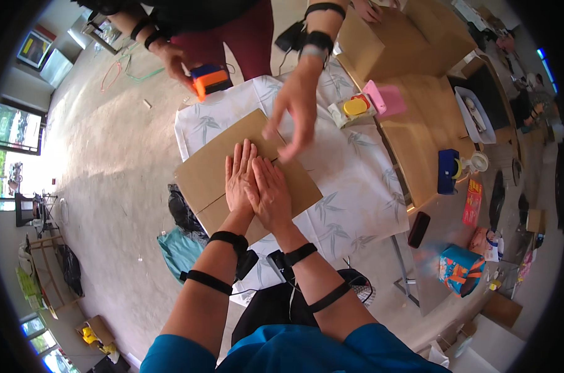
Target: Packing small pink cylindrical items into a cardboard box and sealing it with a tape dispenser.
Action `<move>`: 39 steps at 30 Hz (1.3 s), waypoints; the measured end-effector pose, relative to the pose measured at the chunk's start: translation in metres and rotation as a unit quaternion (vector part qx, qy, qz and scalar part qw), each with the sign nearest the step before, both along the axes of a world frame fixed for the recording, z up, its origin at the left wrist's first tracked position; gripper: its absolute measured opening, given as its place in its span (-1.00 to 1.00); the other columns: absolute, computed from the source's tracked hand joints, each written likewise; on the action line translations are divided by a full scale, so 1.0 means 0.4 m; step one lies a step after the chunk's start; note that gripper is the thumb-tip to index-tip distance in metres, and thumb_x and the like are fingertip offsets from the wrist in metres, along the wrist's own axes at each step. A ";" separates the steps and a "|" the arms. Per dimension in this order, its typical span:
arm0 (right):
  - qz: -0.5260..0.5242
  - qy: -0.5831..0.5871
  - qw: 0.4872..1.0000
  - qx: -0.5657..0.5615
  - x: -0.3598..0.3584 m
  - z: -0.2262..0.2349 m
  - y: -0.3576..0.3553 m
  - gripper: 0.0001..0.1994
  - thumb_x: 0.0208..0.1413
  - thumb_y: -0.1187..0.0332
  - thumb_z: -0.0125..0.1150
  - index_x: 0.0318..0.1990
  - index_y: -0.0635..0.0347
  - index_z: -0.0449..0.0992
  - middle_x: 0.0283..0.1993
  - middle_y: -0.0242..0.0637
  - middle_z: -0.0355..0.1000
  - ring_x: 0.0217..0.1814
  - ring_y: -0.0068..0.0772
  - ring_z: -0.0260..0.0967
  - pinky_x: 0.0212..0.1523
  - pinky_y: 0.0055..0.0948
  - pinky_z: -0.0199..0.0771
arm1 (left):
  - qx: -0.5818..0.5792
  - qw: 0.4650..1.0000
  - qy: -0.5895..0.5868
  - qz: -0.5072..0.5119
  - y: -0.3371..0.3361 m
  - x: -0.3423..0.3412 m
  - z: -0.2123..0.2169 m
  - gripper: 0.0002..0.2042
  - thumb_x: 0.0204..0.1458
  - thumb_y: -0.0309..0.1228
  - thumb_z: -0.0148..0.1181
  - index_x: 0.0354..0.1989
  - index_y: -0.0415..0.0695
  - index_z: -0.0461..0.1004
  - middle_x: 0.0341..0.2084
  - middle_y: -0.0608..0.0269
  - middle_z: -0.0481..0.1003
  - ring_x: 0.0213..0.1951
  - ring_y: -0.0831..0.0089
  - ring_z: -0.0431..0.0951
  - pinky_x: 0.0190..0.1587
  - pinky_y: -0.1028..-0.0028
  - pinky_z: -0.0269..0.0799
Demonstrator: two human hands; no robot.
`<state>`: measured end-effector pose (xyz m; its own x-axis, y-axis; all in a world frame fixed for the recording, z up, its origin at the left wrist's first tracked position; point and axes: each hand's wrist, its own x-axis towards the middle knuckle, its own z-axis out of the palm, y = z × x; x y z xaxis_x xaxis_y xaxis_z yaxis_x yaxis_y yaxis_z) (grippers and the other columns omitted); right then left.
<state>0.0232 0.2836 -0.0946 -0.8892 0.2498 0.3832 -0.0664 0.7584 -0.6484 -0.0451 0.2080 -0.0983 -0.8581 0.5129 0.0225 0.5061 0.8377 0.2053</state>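
Note:
A brown cardboard box (pixel 210 173) lies with its flaps closed on a table with a white, leaf-patterned cloth (pixel 350 214). Both my hands rest flat on its top, side by side across the seam where the flaps meet. My left hand (pixel 238 183) has its fingers stretched toward the far side. Partly against it, my right hand (pixel 272 196) also lies with fingers extended. Across from me a co-worker's hand (pixel 297 112), blurred, reaches over the box. The other hand of that person holds an orange and dark blue tape dispenser (pixel 210 81).
Another cardboard box (pixel 387 50) stands at the far right, near a pink holder (pixel 384 98) and a yellow-topped pack (pixel 355 108). A wooden table (pixel 418 133) adjoins on the right, with a blue tape dispenser (pixel 447 171). A dark phone-like object (pixel 419 229) lies closer.

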 end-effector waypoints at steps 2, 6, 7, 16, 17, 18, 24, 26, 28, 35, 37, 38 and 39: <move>0.012 0.007 1.000 -0.019 -0.004 -0.004 -0.003 -0.41 0.24 0.18 0.07 0.31 0.40 0.19 0.30 0.06 0.25 0.38 0.05 0.14 0.40 -0.09 0.04 | 0.029 1.000 -0.004 -0.004 -0.007 0.001 0.013 -0.40 0.23 -0.19 -0.18 0.45 -0.05 -0.01 0.48 0.37 -0.14 0.49 0.39 -0.21 0.48 0.27 -0.35; 0.011 0.003 1.000 -0.026 0.004 0.002 -0.001 -0.42 0.23 0.15 0.09 0.29 0.38 0.23 0.29 0.01 0.28 0.39 0.06 0.14 0.38 -0.07 0.08 | 0.161 0.986 -0.017 -0.037 -0.063 -0.007 0.024 -0.42 0.16 -0.29 -0.05 0.39 -0.11 0.13 0.43 0.19 0.04 0.47 0.29 -0.08 0.47 0.17 -0.29; 0.014 -0.002 1.000 0.000 0.006 0.003 0.004 -0.42 0.23 0.15 0.08 0.29 0.37 0.23 0.29 0.00 0.28 0.39 0.04 0.13 0.39 -0.08 0.07 | 0.161 0.983 -0.059 -0.059 -0.084 -0.011 0.030 -0.42 0.15 -0.30 -0.03 0.39 -0.10 0.13 0.42 0.20 0.05 0.46 0.28 -0.07 0.46 0.13 -0.29; 0.002 -0.042 0.997 0.065 -0.007 0.003 -0.022 -0.52 0.22 0.40 -0.04 0.29 0.35 0.25 0.34 -0.04 0.24 0.45 -0.06 0.07 0.44 -0.07 -0.02 | 0.034 0.997 0.036 0.057 -0.086 0.012 0.030 -0.46 0.26 -0.24 -0.10 0.41 -0.06 0.08 0.44 0.28 0.00 0.47 0.29 -0.09 0.44 0.10 -0.24; -0.008 -0.045 0.996 0.083 -0.011 -0.013 -0.035 -0.53 0.22 0.39 -0.08 0.28 0.34 0.25 0.35 0.00 0.22 0.47 -0.04 0.04 0.45 -0.07 -0.04 | 0.019 0.997 0.019 0.066 -0.082 0.017 0.029 -0.45 0.27 -0.21 -0.17 0.43 -0.06 0.05 0.46 0.28 -0.05 0.48 0.33 -0.14 0.46 0.13 -0.32; -0.020 -0.043 0.995 0.090 -0.018 -0.024 -0.048 -0.53 0.22 0.39 -0.08 0.28 0.34 0.25 0.35 0.00 0.22 0.47 -0.04 0.04 0.45 -0.07 -0.04 | 0.021 0.998 -0.008 0.066 -0.076 0.015 0.024 -0.44 0.28 -0.20 -0.21 0.44 -0.05 0.02 0.47 0.29 -0.08 0.48 0.34 -0.18 0.46 0.15 -0.36; 0.026 -0.050 0.997 0.051 -0.006 -0.028 -0.039 -0.49 0.22 0.41 -0.16 0.32 0.37 0.18 0.41 0.04 0.11 0.52 -0.02 -0.08 0.51 -0.10 -0.19 | 0.005 0.999 0.007 0.036 -0.070 0.019 0.027 -0.43 0.28 -0.20 -0.23 0.45 -0.05 -0.02 0.48 0.31 -0.14 0.49 0.33 -0.23 0.47 0.16 -0.40; 0.021 -0.049 0.997 0.056 -0.004 -0.018 -0.044 -0.47 0.19 0.44 -0.17 0.33 0.40 0.16 0.41 0.04 0.11 0.52 -0.02 -0.09 0.52 -0.13 -0.23 | 0.005 0.999 0.021 0.042 -0.073 0.015 0.020 -0.41 0.26 -0.18 -0.18 0.45 -0.05 -0.01 0.48 0.29 -0.11 0.49 0.31 -0.21 0.46 0.15 -0.38; 0.042 -0.041 0.997 0.044 -0.002 -0.011 -0.057 -0.47 0.18 0.45 -0.17 0.33 0.42 0.16 0.40 0.05 0.12 0.52 -0.03 -0.09 0.52 -0.13 -0.22 | -0.001 0.999 0.021 0.042 -0.085 0.017 0.028 -0.42 0.26 -0.19 -0.18 0.45 -0.04 -0.01 0.48 0.29 -0.11 0.49 0.31 -0.21 0.46 0.14 -0.38; 0.026 -0.031 0.998 0.047 0.002 -0.027 -0.048 -0.48 0.17 0.45 -0.17 0.31 0.43 0.19 0.39 0.04 0.14 0.52 -0.05 -0.08 0.52 -0.15 -0.20 | -0.011 0.999 0.004 0.045 -0.075 0.016 0.028 -0.44 0.29 -0.18 -0.24 0.46 -0.01 -0.03 0.48 0.35 -0.12 0.49 0.37 -0.22 0.47 0.16 -0.41; 0.026 -0.039 0.998 0.046 0.003 -0.028 -0.052 -0.48 0.18 0.43 -0.17 0.31 0.42 0.19 0.40 0.03 0.12 0.52 -0.06 -0.08 0.52 -0.17 -0.20 | -0.011 0.999 0.015 0.038 -0.084 0.013 0.013 -0.43 0.29 -0.19 -0.22 0.46 -0.02 -0.04 0.48 0.34 -0.10 0.49 0.36 -0.20 0.46 0.15 -0.38; 0.015 -0.038 0.998 0.043 0.004 -0.029 -0.058 -0.48 0.18 0.43 -0.17 0.31 0.42 0.19 0.40 0.03 0.12 0.52 -0.06 -0.08 0.52 -0.17 -0.20 | -0.009 0.999 0.024 0.041 -0.089 0.013 0.006 -0.43 0.28 -0.20 -0.20 0.46 -0.02 -0.04 0.47 0.32 -0.08 0.49 0.35 -0.19 0.45 0.14 -0.36; 0.017 -0.032 0.999 0.040 0.000 -0.031 -0.063 -0.48 0.18 0.43 -0.17 0.31 0.42 0.19 0.41 0.03 0.12 0.52 -0.06 -0.08 0.52 -0.17 -0.19 | 0.001 0.999 0.014 0.047 -0.095 0.010 0.007 -0.42 0.29 -0.19 -0.20 0.47 0.00 -0.07 0.47 0.33 -0.10 0.49 0.35 -0.18 0.45 0.14 -0.36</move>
<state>0.0233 0.2582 -0.1071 -0.9198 0.1907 0.3429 -0.0527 0.8060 -0.5896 -0.0410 0.1701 -0.0957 -0.9016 0.4299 0.0471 0.4305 0.8817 0.1934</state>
